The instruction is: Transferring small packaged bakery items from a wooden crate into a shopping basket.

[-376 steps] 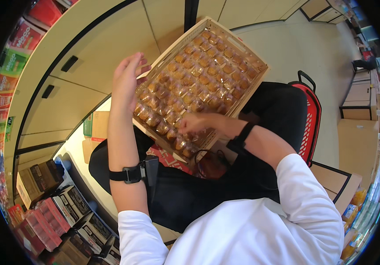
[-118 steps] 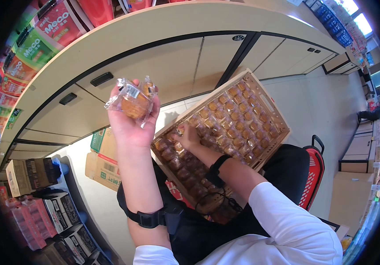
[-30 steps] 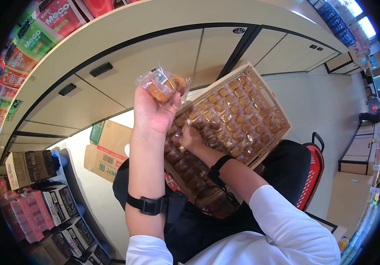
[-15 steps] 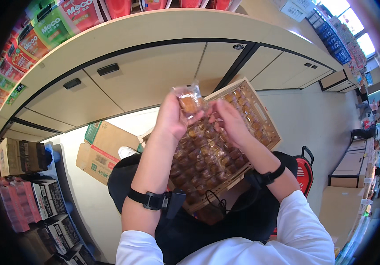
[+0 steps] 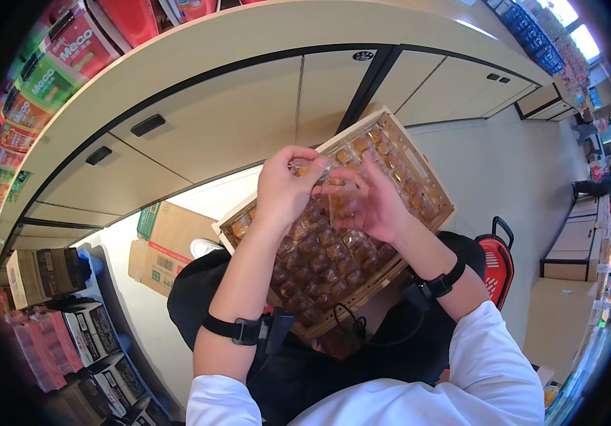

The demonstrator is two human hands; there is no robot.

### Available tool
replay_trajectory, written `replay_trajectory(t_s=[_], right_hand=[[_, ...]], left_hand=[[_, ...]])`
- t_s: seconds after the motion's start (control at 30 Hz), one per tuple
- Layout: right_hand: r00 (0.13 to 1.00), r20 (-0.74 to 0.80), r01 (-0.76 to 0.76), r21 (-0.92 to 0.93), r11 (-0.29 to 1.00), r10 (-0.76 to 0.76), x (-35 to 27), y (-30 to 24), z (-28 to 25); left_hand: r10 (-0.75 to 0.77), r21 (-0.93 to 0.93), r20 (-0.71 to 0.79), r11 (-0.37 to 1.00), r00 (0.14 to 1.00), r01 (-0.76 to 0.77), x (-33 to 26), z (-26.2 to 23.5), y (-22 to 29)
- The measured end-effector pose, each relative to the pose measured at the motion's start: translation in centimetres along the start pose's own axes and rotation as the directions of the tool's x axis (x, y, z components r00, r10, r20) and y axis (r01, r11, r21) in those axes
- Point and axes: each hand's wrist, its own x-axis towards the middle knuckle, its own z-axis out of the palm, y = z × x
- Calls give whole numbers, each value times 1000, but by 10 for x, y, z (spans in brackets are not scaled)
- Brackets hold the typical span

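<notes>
Both hands are raised over the wooden tray (image 5: pixel 430 188), which rests tilted on the person's lap. Left hand (image 5: pixel 285 188): fingers pinched together on the top edge of a small clear-wrapped pastry (image 5: pixel 311 169), golden-brown and glossy under crinkled film. Right hand (image 5: pixel 369 202): fingers spread and partly curled, touching what looks like a second wrapped piece (image 5: pixel 339 202) just below the first; whether they are clamped on it I cannot tell. Judged step: picked packets held up above the tray, being gathered or checked between the two hands. The next move would call for a firm pinch on the slippery film and keeping the tray level on the knees. The tray is packed with rows of like brown packets, some slots near its lower edge darker. Cardboard box (image 5: pixel 167 245) stands on the floor to the left; red basket (image 5: pixel 494 259) sits to the right.
</notes>
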Motion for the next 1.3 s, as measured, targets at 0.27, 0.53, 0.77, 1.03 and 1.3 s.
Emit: replay_trajectory(t_s=[0.27, 0.53, 0.77, 1.03, 1.3], right_hand=[[987, -139, -103, -178, 979, 78, 56, 55, -40], [993, -110, -90, -500, 861, 40, 104, 165, -54], [955, -100, 60, -856, 514, -278, 126, 208, -64], [881, -270, 64, -746, 663, -389, 150, 237, -63], [773, -61, 89, -975, 204, -632, 132, 228, -42]], left_hand=[[-36, -181, -43, 983, 998, 28, -2, -6, 29], [-156, -637, 0, 762, 988, 120, 0, -42, 44], [-155, -652, -10, 750, 988, 111, -1, -49, 46], [-138, -673, -17, 734, 990, 91, 2, -49, 48], [-156, -678, -23, 728, 988, 99, 1, -52, 46]])
